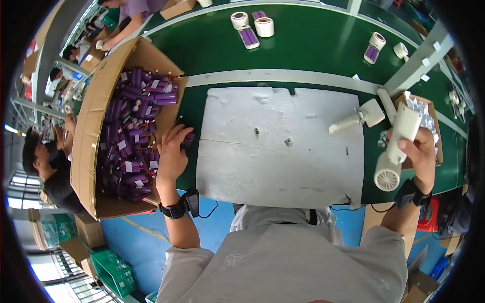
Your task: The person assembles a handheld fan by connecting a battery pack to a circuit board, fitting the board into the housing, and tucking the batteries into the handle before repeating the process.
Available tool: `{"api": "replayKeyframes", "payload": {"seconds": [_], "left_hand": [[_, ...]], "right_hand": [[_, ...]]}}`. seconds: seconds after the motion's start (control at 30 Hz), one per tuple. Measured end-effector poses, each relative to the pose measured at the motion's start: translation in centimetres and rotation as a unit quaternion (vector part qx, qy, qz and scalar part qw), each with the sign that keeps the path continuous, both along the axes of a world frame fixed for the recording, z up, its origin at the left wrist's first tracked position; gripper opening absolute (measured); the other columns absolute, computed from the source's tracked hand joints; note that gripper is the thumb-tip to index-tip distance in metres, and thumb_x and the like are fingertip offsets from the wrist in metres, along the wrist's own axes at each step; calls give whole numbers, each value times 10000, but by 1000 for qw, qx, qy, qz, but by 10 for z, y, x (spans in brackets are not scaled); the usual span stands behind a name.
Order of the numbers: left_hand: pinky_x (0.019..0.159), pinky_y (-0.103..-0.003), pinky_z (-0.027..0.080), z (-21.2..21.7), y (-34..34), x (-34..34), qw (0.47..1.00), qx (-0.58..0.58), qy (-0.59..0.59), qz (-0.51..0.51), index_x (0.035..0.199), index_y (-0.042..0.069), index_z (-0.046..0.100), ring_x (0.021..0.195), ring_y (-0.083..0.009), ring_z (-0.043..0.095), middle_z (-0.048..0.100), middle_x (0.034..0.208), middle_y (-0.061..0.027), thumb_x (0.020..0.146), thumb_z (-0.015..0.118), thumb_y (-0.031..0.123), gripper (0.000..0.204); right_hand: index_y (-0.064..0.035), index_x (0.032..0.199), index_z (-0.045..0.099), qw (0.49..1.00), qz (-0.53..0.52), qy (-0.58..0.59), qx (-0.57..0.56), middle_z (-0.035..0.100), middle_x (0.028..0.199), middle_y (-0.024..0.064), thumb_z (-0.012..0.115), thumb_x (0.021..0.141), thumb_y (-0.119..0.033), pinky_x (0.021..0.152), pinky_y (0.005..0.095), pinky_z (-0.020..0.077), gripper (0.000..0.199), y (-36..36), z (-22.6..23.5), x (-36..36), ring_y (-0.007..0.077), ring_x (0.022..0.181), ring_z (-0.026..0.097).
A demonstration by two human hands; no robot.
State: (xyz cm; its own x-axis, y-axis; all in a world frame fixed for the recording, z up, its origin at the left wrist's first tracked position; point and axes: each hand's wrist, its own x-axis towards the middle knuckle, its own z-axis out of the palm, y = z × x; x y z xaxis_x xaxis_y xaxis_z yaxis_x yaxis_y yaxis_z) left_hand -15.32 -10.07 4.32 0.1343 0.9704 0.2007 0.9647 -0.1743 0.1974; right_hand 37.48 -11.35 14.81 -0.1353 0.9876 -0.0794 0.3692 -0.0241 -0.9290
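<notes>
My left hand (172, 154) is beside the right wall of a cardboard box. Its fingers curl against a purple battery pack (189, 140), partly hidden by them. Many similar purple cell packs (132, 131) with wires and white tags fill the box. In my right hand (423, 155) is a cream-white handheld fan (402, 134), its round slotted grille pointing down and toward me. Another white fan (371, 113) lies with its handle over the right edge of a white foam board (278, 151).
The cardboard box (83, 131) stands left of the board; a smaller box (435, 113) with white pieces is at the right. Beyond a grey rail (262, 77), white fan units with purple cells (248, 38) rest on a green surface. A metal post (419, 63) rises at right. Other people work at left.
</notes>
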Motion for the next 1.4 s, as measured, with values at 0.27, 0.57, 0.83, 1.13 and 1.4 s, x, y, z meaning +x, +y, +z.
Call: {"api": "replayKeyframes", "payload": {"seconds": [0.27, 0.57, 0.83, 1.13, 1.4], "left_hand": [[910, -388, 464, 13, 19, 3, 996, -44, 29, 67, 1186, 92, 636, 1052, -288, 600, 617, 1124, -121, 694, 643, -113, 533], [712, -313, 535, 61, 42, 132, 964, 38, -236, -118, 1241, 40, 592, 820, -218, 642, 632, 998, -142, 729, 722, -4, 529], [692, -361, 531, 29, 53, 218, 915, 51, -211, -339, 1181, 74, 596, 795, -279, 619, 629, 959, -124, 703, 804, 114, 523], [745, -368, 520, -4, 42, 210, 949, -72, -289, -99, 1048, 59, 546, 841, -248, 624, 602, 960, -117, 687, 820, 74, 454], [701, -306, 512, 5, 94, 191, 906, -191, -311, -216, 1015, 65, 519, 787, -204, 602, 601, 971, -87, 692, 819, 55, 441]], "right_hand": [[-85, 1070, 675, 841, 189, -168, 478, 567, 1300, 124, 659, 718, 34, 884, 399, 506, 371, 53, -79, -114, 285, 1088, 613], [-83, 1113, 647, 912, 235, -169, 292, 517, 1358, 117, 619, 726, 79, 906, 383, 483, 421, 60, -119, -114, 277, 1085, 598], [-46, 1150, 583, 950, 66, 88, 293, 629, 1078, 138, 659, 739, 50, 787, 374, 525, 429, 62, -125, -125, 342, 915, 632], [-36, 1038, 565, 912, 71, -28, 403, 635, 952, 134, 729, 693, 19, 687, 372, 508, 386, 73, -119, -106, 334, 822, 631], [-9, 852, 551, 927, 51, -289, 232, 630, 840, 149, 717, 762, -44, 594, 392, 465, 192, 84, -98, -97, 378, 731, 605]]}}
